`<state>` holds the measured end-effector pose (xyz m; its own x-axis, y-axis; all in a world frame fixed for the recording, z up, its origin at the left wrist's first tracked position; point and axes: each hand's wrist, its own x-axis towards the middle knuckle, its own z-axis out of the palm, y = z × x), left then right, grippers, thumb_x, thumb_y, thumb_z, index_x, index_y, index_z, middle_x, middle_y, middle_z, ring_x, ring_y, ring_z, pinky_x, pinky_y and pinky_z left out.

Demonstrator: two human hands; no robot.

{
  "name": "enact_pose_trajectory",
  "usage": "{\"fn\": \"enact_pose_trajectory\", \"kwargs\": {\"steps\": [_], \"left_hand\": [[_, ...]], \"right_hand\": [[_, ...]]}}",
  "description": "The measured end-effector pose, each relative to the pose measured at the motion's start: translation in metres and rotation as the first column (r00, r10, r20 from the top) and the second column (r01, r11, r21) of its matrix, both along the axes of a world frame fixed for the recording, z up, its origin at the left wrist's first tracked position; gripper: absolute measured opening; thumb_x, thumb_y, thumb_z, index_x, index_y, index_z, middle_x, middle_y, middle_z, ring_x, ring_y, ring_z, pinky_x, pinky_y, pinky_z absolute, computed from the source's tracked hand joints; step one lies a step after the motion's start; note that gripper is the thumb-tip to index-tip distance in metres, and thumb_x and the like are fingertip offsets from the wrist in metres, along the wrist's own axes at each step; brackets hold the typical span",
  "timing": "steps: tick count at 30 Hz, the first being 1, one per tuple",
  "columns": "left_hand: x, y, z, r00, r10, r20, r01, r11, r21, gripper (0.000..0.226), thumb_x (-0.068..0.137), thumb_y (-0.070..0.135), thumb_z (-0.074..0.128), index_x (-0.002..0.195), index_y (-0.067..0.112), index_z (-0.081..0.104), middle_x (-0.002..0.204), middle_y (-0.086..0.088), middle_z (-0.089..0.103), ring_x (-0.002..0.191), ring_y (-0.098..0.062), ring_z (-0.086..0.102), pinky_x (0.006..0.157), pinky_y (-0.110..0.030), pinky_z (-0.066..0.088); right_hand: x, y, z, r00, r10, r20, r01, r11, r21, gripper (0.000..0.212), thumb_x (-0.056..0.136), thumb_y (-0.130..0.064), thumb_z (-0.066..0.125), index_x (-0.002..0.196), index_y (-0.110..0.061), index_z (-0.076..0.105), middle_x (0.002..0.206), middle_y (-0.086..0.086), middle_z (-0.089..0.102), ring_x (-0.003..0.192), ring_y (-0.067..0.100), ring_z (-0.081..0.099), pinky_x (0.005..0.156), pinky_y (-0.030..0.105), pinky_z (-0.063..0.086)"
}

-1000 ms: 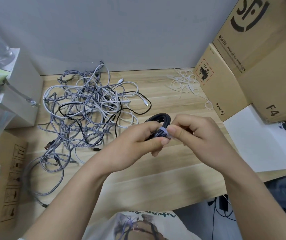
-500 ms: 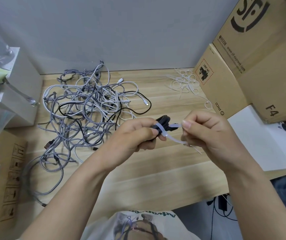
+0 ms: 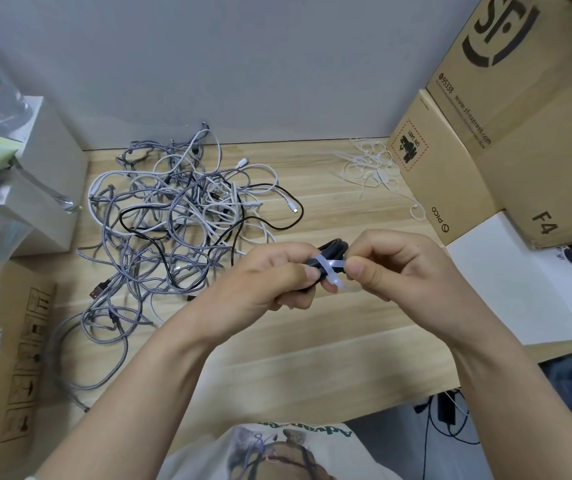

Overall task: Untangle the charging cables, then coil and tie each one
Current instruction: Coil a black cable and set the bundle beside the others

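Observation:
Above the wooden table (image 3: 312, 341) my left hand (image 3: 263, 282) grips a coiled black cable (image 3: 333, 249). A white zip tie (image 3: 329, 266) is wrapped around the coil. My right hand (image 3: 391, 265) pinches the tie's end close against the coil. A tangled heap of grey braided, white and black charging cables (image 3: 173, 216) lies on the table to the left of my hands. A small pile of loose white zip ties (image 3: 371, 168) lies at the back right of the table.
Cardboard boxes (image 3: 485, 150) stand stacked at the right, with a white sheet (image 3: 519, 282) below them. A white box (image 3: 45, 174) and plastic bags sit at the left, and a flat cardboard piece (image 3: 11, 358) lies at the front left. The wall runs along the back.
My right hand pulled the zip tie's tail out to the right, then came back in against the coil. The coil has turned edge-on in my left hand.

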<state>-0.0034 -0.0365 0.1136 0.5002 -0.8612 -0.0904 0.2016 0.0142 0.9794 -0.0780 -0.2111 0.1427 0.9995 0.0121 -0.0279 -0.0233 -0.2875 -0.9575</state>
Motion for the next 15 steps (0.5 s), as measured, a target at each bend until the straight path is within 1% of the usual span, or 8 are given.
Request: {"fn": "enact_pose_trajectory", "kwargs": {"steps": [1,3,6,8,9,11,13,15], "left_hand": [[0.0000,-0.0002,-0.0001,1.000,-0.009,0.007,0.009,1.000,0.007,0.027,0.072,0.036,0.050,0.080,0.016,0.065,0.050,0.011,0.038,0.048,-0.004,0.030,0.047,-0.015,0.022],[0.0008,0.0002,0.0002,0.999,-0.031,0.014,0.030,0.999,0.021,0.030,0.072,0.037,0.049,0.084,0.014,0.064,0.051,0.011,0.038,0.048,-0.003,0.031,0.047,-0.016,0.021],[0.0027,0.0026,0.0032,0.998,-0.055,0.012,0.055,0.998,0.013,0.031,0.072,0.038,0.049,0.085,0.015,0.064,0.052,0.009,0.038,0.050,-0.005,0.031,0.049,-0.021,0.019],[0.0038,0.0037,0.0057,0.998,-0.053,0.017,0.053,0.999,0.011,0.032,0.072,0.037,0.047,0.085,0.014,0.063,0.052,0.008,0.038,0.051,-0.006,0.032,0.048,-0.017,0.023],[0.0041,0.0040,0.0064,0.998,-0.052,0.020,0.052,0.999,0.011,0.031,0.072,0.035,0.045,0.085,0.013,0.063,0.051,0.008,0.039,0.051,-0.006,0.033,0.048,-0.014,0.026],[0.0039,0.0034,0.0068,0.998,-0.055,0.015,0.055,0.998,0.001,0.027,0.072,0.031,0.045,0.083,0.013,0.063,0.049,0.006,0.040,0.050,-0.006,0.034,0.049,-0.013,0.029],[0.0030,0.0027,0.0069,0.998,-0.061,0.007,0.061,0.998,-0.015,0.025,0.072,0.032,0.046,0.079,0.018,0.064,0.050,0.006,0.041,0.050,-0.006,0.035,0.049,-0.013,0.029],[0.0029,0.0026,0.0061,0.998,-0.061,-0.008,0.060,0.998,-0.017,0.018,0.073,0.027,0.049,0.079,0.016,0.062,0.051,0.005,0.043,0.052,-0.008,0.037,0.052,-0.013,0.031]], "right_hand": [[0.0000,0.0003,0.0004,1.000,0.007,0.005,-0.007,1.000,-0.024,0.020,0.081,-0.021,0.061,0.061,-0.019,0.055,0.050,-0.015,0.040,0.048,0.002,0.034,0.049,0.008,0.027],[-0.0007,-0.0004,0.0000,1.000,0.022,0.015,-0.021,0.999,-0.042,0.022,0.080,-0.030,0.063,0.062,-0.020,0.056,0.051,-0.015,0.041,0.048,0.002,0.034,0.050,0.009,0.028],[-0.0028,-0.0028,-0.0026,1.000,-0.008,0.008,0.007,0.998,0.069,0.019,0.078,-0.036,0.058,0.062,-0.026,0.060,0.056,-0.006,0.046,0.047,0.005,0.039,0.049,0.017,0.034],[-0.0036,-0.0041,-0.0034,0.999,-0.045,0.013,0.042,0.988,0.149,0.016,0.077,-0.034,0.059,0.061,-0.029,0.061,0.057,-0.008,0.050,0.044,0.007,0.041,0.049,0.021,0.037],[-0.0036,-0.0042,-0.0030,0.998,-0.054,0.015,0.051,0.986,0.157,0.016,0.076,-0.034,0.059,0.061,-0.029,0.061,0.056,-0.009,0.050,0.043,0.008,0.041,0.048,0.022,0.037],[-0.0035,-0.0042,-0.0013,0.998,-0.056,0.011,0.054,0.989,0.140,0.016,0.075,-0.035,0.061,0.060,-0.029,0.062,0.054,-0.007,0.048,0.042,0.009,0.041,0.048,0.022,0.037],[-0.0038,-0.0048,0.0017,0.999,-0.047,0.007,0.045,0.992,0.113,0.016,0.073,-0.035,0.062,0.059,-0.029,0.062,0.054,-0.001,0.047,0.043,0.009,0.041,0.047,0.020,0.036],[-0.0040,-0.0053,0.0047,1.000,-0.025,0.005,0.025,0.997,0.077,0.015,0.072,-0.036,0.062,0.059,-0.029,0.063,0.053,0.001,0.045,0.044,0.009,0.041,0.047,0.017,0.036]]}}
